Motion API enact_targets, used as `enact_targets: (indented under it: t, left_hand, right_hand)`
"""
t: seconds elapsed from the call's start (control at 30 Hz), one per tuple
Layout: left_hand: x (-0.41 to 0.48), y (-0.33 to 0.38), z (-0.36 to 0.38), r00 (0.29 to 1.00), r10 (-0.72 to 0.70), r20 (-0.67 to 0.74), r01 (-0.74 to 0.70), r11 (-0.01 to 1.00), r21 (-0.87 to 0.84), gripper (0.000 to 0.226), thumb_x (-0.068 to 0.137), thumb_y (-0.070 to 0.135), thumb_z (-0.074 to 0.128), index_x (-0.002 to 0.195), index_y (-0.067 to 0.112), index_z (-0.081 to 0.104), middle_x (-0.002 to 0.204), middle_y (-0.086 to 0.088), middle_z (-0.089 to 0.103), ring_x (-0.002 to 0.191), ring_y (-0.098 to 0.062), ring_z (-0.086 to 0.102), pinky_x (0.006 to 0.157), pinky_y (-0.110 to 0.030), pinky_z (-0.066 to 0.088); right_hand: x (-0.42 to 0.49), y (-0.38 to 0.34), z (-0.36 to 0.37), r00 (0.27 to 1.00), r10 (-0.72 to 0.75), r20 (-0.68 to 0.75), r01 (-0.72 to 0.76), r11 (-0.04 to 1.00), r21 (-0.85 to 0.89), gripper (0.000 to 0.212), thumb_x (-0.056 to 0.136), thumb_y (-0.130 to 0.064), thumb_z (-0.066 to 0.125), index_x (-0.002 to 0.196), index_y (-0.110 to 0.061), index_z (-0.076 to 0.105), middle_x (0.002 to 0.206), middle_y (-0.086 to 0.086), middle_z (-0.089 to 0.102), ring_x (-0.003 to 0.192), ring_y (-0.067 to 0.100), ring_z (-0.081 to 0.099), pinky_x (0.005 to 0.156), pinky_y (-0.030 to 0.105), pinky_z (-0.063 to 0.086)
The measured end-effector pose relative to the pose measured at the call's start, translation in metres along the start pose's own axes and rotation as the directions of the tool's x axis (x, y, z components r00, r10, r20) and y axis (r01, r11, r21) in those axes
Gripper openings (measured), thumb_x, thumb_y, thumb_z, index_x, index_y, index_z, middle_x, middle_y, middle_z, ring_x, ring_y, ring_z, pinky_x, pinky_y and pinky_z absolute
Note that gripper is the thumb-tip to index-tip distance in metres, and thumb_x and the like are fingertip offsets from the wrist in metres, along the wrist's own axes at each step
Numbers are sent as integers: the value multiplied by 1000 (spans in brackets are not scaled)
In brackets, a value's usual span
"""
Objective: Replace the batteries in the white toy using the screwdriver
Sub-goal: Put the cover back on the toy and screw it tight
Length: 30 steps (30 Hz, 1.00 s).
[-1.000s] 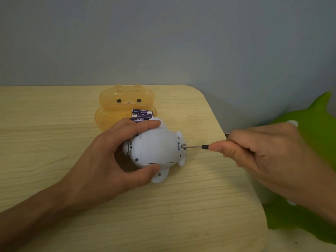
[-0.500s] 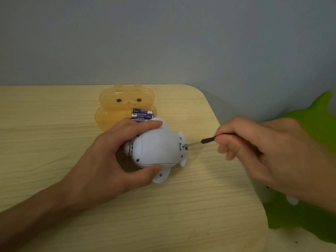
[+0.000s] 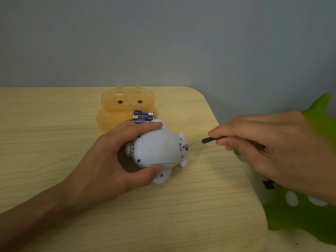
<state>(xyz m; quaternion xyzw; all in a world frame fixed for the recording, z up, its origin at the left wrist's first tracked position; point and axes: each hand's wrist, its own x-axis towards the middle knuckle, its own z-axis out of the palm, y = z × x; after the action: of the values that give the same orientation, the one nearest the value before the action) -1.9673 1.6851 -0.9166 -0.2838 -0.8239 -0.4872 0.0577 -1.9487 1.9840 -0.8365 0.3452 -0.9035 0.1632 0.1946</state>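
The white toy lies belly-up on the wooden table, its battery cover facing me. My left hand grips it from the left, thumb below and fingers over the top. My right hand holds a small screwdriver by its black handle. The metal tip touches the screw at the toy's right end. Purple batteries lie in an open orange case just behind the toy.
The table's rounded right corner and edge run just right of the toy. A green plush toy with white spots sits beyond that edge, under my right hand. A grey wall stands behind.
My right hand has shifted its hold on the screwdriver, fingers rolling around the handle. The shaft has tilted from level to slanting up to the right, tip still at the screw. The toy rotated slightly.
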Motion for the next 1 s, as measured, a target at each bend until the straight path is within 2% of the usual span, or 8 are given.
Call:
enact_targets:
  t: [0.13,0.23,0.33,0.47,0.6,0.73,0.9,1.0]
  left_hand:
    - [0,0,0,1000,-10,-5,10,1000,-6,72,72,44,82,141,35,62,132,18,64,126,-9,62,92,-11,50]
    - [0,1,0,1000,-15,-23,15,1000,3,71,71,46,82,139,36,63,136,18,64,129,-8,61,93,-12,51]
    - [-1,2,2,1000,-21,-20,21,1000,3,72,71,46,83,139,35,63,139,20,65,131,-7,62,95,-14,53]
    - [-1,5,3,998,-55,-1,55,998,-15,73,69,50,86,137,38,64,135,24,68,123,-4,67,95,-19,56]
    - [-1,11,5,996,-42,78,41,999,15,69,70,52,87,135,43,64,128,26,70,109,-8,71,84,-19,58]
    - [-2,11,6,993,-16,119,10,998,57,73,73,56,87,139,40,60,127,18,73,108,-13,74,83,-31,61]
    - [-2,11,4,991,-21,135,18,1000,25,73,73,57,87,139,37,62,124,22,74,113,-6,73,91,-26,58]
    - [-2,13,4,993,-13,117,6,998,61,72,72,57,85,137,36,64,124,24,73,111,-5,72,89,-24,58]
  right_hand:
    - [0,-6,10,997,72,11,-71,996,-51,50,100,-47,52,72,-12,73,49,-4,64,40,18,59,44,35,48]
    - [-1,-10,19,991,130,21,-128,989,-73,69,102,-51,46,50,-9,61,36,-1,52,31,21,53,40,29,48]
    - [2,-12,11,929,364,-71,-348,922,172,73,100,-58,47,44,-14,60,32,3,52,34,19,58,38,13,41]
    - [11,9,14,786,596,-160,-502,769,397,58,98,-53,52,55,-16,67,55,1,70,33,8,57,40,6,38]
    - [6,31,48,807,588,-50,-530,760,376,32,95,-42,67,71,-22,73,61,-5,73,48,7,64,52,17,48]
    - [6,34,69,867,499,3,-477,827,296,8,93,-29,77,86,-27,82,74,-13,75,67,-4,65,62,7,42]
    - [6,39,77,889,452,74,-458,868,193,9,87,-31,82,93,-25,85,92,-11,77,94,10,68,91,35,53]
    - [9,40,74,877,470,102,-481,855,193,9,86,-31,84,93,-27,86,95,-13,76,96,9,68,95,36,53]
